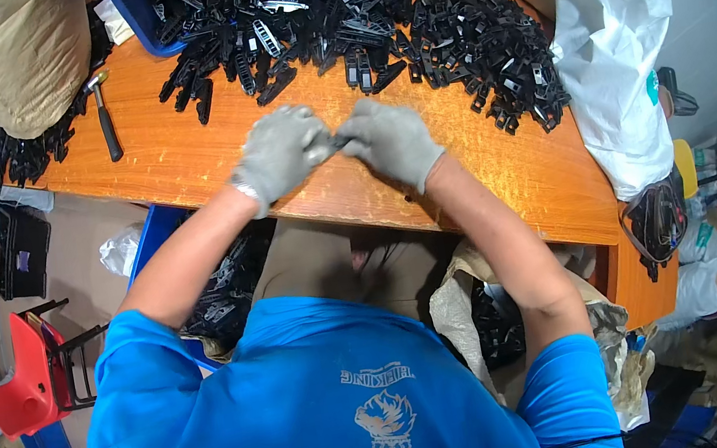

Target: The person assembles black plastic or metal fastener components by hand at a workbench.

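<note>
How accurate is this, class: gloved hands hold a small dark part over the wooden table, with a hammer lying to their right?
Only the side is wrong: the head view shows the hammer lying to the left of the left hand and right hand, which do hold a small dark part between them over the wooden table.

Gry gloves [280, 154], mstly blk pts [479, 36], org-brn tbl [169, 151], blu shirt [220, 415] w/ lt-gry print [386, 420]

This is a workshop: on the wooden bench [168, 146] lie a hammer [107, 121] and heaped black plastic parts [479, 36], with a white sack [616, 42] at its right edge.
</note>
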The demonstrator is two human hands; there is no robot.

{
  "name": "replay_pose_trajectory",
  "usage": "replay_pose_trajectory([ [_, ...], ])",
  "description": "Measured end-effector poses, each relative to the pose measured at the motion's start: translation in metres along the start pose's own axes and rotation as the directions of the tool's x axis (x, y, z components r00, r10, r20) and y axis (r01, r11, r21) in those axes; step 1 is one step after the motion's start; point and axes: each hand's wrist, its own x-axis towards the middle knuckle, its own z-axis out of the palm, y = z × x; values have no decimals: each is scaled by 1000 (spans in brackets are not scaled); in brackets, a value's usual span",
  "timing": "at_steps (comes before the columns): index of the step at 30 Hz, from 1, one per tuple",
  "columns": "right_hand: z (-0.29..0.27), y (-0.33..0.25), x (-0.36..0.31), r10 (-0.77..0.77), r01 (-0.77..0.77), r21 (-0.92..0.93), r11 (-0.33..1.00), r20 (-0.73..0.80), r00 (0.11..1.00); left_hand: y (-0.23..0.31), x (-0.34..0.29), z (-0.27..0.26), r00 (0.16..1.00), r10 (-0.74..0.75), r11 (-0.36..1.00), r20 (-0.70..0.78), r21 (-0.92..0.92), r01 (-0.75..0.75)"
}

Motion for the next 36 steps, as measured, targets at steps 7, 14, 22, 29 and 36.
replay_pose_trajectory([
  [7,-28,23,-37,215,-199,208,958,-57,975,-45,-86,-123,841,-264,860,471,-279,427],
  [14,-34,75,12,397,-434,-148,889,-223,890,-25,15,-35,999,-30,999,-37,29,31],
  [22,-26,77,36,516,-510,-359,782,-87,852,-4,107,1,1000,22,925,-7,381,-18],
  [29,-28,62,-1,486,-497,-77,864,-122,865,17,69,-4,1000,27,977,5,213,-27],
  [36,-20,15,-51,523,-399,508,764,-126,843,27,20,13,997,-8,999,-80,43,12],
])
